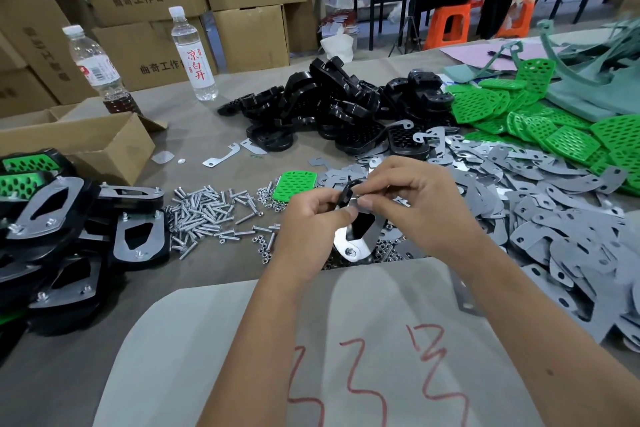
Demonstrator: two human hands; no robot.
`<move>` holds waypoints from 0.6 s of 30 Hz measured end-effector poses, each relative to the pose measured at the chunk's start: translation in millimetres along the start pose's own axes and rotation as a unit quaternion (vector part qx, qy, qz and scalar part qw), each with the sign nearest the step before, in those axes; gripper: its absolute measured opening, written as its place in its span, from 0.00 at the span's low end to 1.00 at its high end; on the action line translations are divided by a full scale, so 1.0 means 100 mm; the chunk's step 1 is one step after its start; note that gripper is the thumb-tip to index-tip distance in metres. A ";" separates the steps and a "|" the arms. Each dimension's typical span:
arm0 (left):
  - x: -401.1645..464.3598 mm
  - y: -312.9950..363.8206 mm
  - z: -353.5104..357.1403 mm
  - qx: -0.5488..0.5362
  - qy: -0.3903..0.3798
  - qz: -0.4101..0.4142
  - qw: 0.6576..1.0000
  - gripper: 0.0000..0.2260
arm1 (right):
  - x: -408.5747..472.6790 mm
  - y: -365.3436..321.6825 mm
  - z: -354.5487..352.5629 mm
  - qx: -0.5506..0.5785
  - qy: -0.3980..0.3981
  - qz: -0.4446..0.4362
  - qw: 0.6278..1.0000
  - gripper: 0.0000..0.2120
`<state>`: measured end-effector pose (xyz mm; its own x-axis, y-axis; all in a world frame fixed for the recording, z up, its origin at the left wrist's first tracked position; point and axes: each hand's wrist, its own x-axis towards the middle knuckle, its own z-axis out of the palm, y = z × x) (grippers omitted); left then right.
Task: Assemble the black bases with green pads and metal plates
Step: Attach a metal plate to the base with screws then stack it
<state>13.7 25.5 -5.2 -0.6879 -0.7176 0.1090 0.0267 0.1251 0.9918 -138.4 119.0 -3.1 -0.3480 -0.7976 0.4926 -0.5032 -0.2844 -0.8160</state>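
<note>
Above the table's middle, my left hand (308, 218) grips a black base (348, 192) with a metal plate (360, 236) on it. A screw and nut sit at the plate's lower end. My right hand (408, 198) pinches the upper end of the same piece with thumb and fingers. A single green pad (294, 184) lies flat just behind my left hand. Loose black bases (332, 104) are heaped at the back centre. Green pads (540, 118) pile at the back right. Grey metal plates (540, 204) spread over the right side.
Screws (207, 215) and nuts (268, 201) lie scattered left of my hands. Finished assemblies (69, 236) stack at the left by an open cardboard box (104, 146). Two bottles (194, 52) stand at the back. A white sheet (311, 357) with red marks covers the near table.
</note>
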 end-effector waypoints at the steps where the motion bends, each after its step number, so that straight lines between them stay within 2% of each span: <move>1: 0.00 0.00 0.00 -0.003 0.002 -0.001 1.000 0.07 | 0.00 -0.01 0.01 0.004 0.006 0.003 1.000 0.09; 5: 0.02 0.00 0.02 -0.018 -0.002 0.008 1.000 0.11 | -0.02 -0.02 0.05 0.001 0.026 0.005 1.000 0.07; 9: 0.01 -0.02 0.01 -0.020 0.004 0.006 1.000 0.08 | -0.02 -0.01 0.07 -0.021 0.027 0.005 0.999 0.07; 18: 0.01 -0.04 -0.01 -0.041 -0.001 -0.029 0.999 0.12 | -0.02 0.01 0.07 -0.135 0.014 -0.074 0.988 0.06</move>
<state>13.7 23.1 -8.5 -0.6910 -0.7211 0.0510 0.0458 0.0267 0.9986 -132.0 116.8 -7.0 -0.2756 -0.7416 0.6116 -0.7420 -0.2404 -0.6259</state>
